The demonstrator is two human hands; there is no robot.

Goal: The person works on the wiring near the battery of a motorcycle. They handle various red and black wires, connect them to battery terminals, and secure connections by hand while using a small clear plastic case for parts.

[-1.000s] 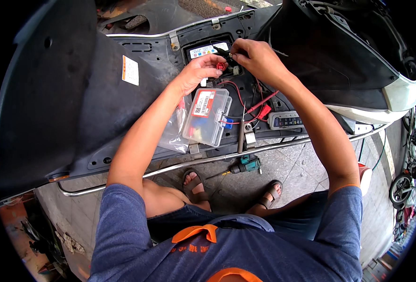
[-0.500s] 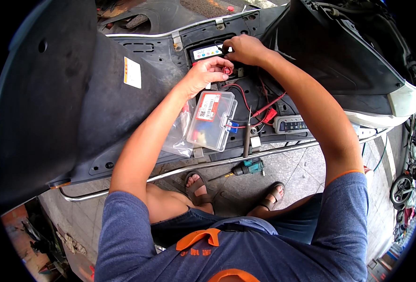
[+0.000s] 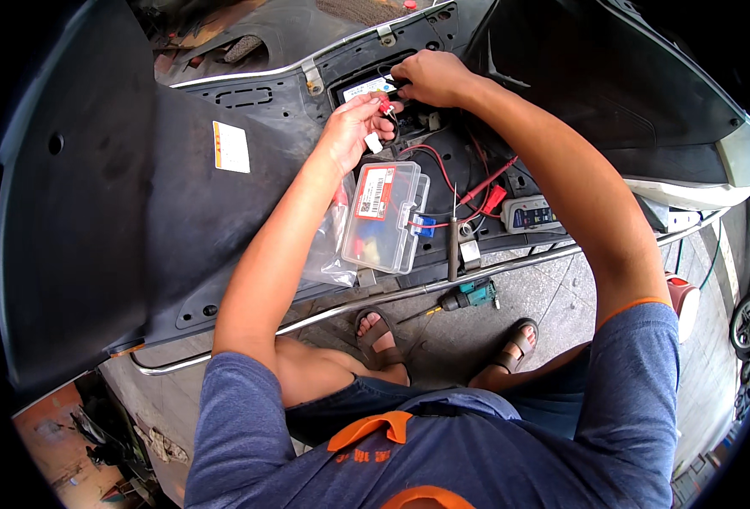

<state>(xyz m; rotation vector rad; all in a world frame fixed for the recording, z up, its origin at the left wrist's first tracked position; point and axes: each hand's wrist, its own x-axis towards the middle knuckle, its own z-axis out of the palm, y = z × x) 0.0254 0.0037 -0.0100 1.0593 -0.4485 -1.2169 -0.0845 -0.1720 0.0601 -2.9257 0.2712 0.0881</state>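
My left hand (image 3: 351, 131) is closed around a small red connector (image 3: 385, 106) just below the battery (image 3: 364, 87), which sits recessed in the scooter's floorboard. A small white piece (image 3: 374, 144) shows under those fingers. My right hand (image 3: 434, 78) is at the battery's top right, fingers curled in a pinch on something I cannot make out among dark wires. Below my hands lie a clear plastic parts box (image 3: 379, 216), a plastic bag (image 3: 328, 254), red leads (image 3: 485, 182), a thin tool with a long handle (image 3: 453, 250) and a grey tester (image 3: 529, 216).
A chrome side rail (image 3: 392, 293) runs along the floorboard's near edge. A teal drill (image 3: 475, 294) lies on the pavement between my feet. Dark body panels rise left (image 3: 86, 212) and right (image 3: 612, 85). A wheel (image 3: 746, 327) shows at the far right.
My right hand has moved up and slightly left over the battery. My left hand's red connector has turned and risen, and a white piece now shows beneath it.
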